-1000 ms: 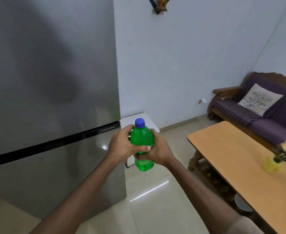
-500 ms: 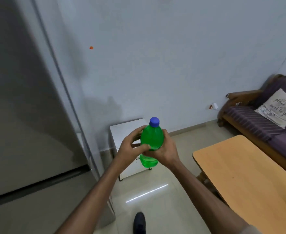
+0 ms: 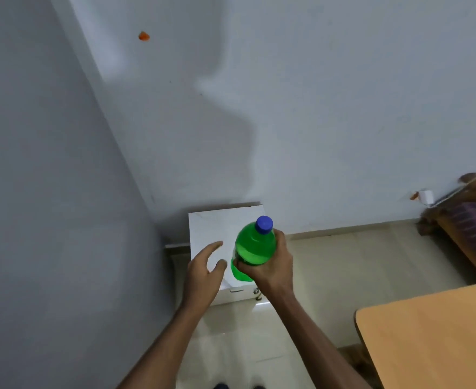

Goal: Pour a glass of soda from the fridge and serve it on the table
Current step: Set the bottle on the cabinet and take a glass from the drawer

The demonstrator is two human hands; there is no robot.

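Note:
A green soda bottle [image 3: 255, 247] with a blue cap, closed, is held upright in front of me over the floor. My right hand [image 3: 270, 265] is wrapped around its lower body. My left hand [image 3: 204, 272] hovers just left of the bottle with fingers spread, not touching it. The wooden table [image 3: 427, 335] shows its near corner at the lower right. The grey fridge side [image 3: 48, 220] fills the left of the view. No glass is in view.
A small white cabinet [image 3: 217, 228] stands against the wall behind the bottle. A wooden sofa with a purple cushion [image 3: 472, 220] sits at the right edge. Pale tiled floor [image 3: 343, 270] runs between the cabinet, the sofa and the table.
My left hand has let go of the bottle and opened; only the right hand holds it now. The view has swung right and away from the fridge front.

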